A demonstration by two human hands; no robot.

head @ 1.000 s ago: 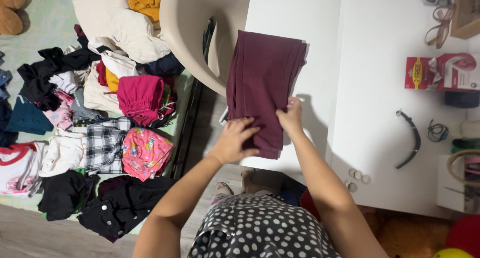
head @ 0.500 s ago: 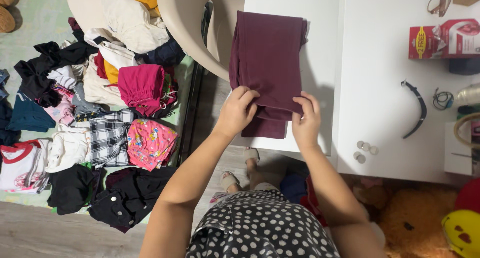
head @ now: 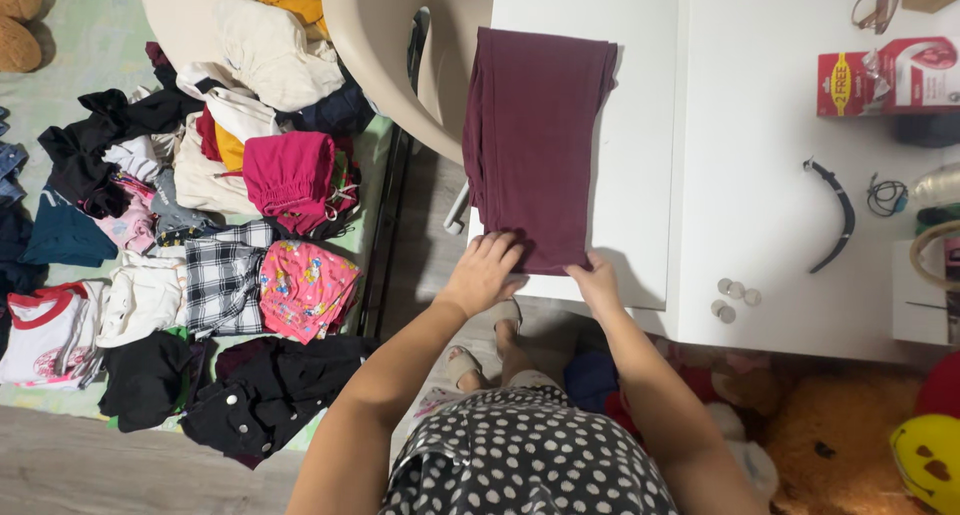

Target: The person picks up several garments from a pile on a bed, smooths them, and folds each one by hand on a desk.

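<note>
Head view: folded maroon garment (head: 535, 145) lies on white table (head: 640, 175), long axis running away from body; left hand (head: 487, 272) flat, right hand (head: 597, 278) pinching, both at near hem.

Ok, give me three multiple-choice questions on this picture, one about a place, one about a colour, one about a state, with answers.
1. Where does the folded garment lie?
A. on the white table
B. on the floor
C. in a basket

2. What colour is it?
A. yellow
B. maroon
C. black

3. How are the hands placed?
A. both raised in the air
B. one holding glasses
C. both resting at the garment's near edge

Answers: 1 A, it lies flat on the tabletop. 2 B, the cloth is dark maroon. 3 C, the left hand and the right hand touch its near hem.
</note>
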